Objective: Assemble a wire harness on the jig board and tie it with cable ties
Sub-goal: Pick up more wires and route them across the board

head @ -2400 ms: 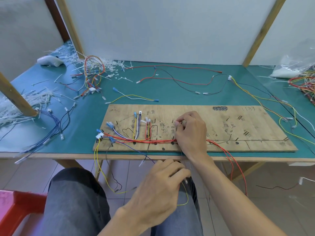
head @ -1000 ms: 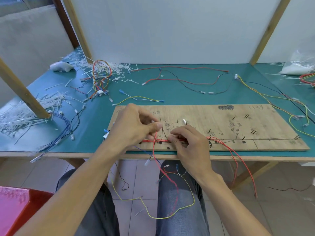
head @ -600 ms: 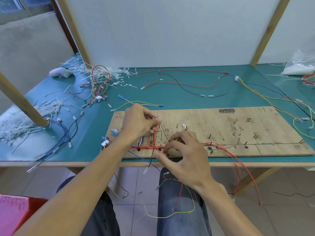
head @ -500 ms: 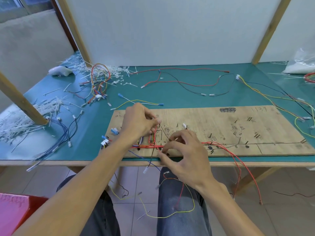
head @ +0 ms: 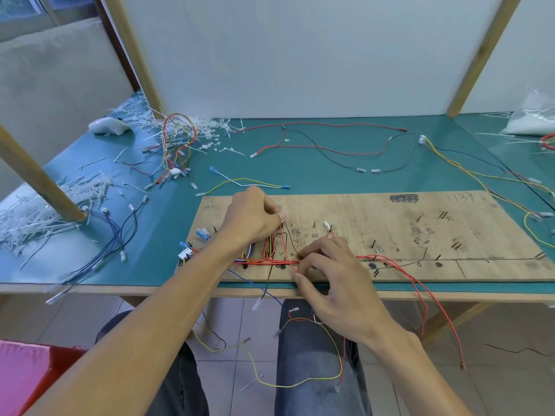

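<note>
Clearly the red wire is thin, limp and light, best pinched near a peg. Left hand pinches its upper end between thumb and forefinger; right hand, fingers loosely curled, nips it lower down, over the red bundle on the rough plywood jig board.

You are working with both forearms bare, no sleeves, gloves, rings or watch showing on your left hand or right hand, and wearing blue-grey jeans.
</note>
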The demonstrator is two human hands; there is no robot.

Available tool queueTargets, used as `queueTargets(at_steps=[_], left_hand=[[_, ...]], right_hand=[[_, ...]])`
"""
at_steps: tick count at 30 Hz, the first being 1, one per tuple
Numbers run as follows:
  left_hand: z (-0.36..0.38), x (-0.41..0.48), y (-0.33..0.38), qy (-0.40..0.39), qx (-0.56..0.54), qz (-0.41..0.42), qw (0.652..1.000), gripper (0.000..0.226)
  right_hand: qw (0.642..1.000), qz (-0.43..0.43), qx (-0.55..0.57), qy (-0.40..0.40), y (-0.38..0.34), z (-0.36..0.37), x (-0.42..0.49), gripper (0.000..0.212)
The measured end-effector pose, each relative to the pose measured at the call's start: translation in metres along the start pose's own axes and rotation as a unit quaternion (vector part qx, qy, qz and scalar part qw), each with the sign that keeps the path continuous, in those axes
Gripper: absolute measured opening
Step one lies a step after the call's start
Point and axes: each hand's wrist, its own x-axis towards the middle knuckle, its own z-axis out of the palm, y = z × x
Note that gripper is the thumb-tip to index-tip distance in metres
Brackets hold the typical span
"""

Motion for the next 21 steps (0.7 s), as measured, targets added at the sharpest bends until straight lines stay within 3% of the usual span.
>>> queueTargets(at_steps=[3, 5, 14, 21], left_hand=[[0.001, 0.0, 0.003, -0.008, -0.001, 0.001, 1.0, 0.006], [0.003, -0.001, 0.002, -0.007, -0.01, 0.014, 1.0, 0.015], [-0.002, -0.006, -0.003, 0.004, 0.036, 0.114, 0.993, 0.016], [-0.005, -0.01, 0.01, 0.01, 0.199, 0.164, 0.966, 0.038]], right_hand=[[1.0, -0.025, -0.009, -0.014, 0.004, -0.005, -0.005, 0.008], [0.998, -0.039, -0.036, -0.022, 0.004, -0.008, -0.006, 0.007], [0.979, -0.072, -0.179, -0.069, -0.013, -0.017, -0.004, 0.015], [0.968, -0.058, -0.239, -0.044, -0.018, -0.014, -0.01, 0.01]])
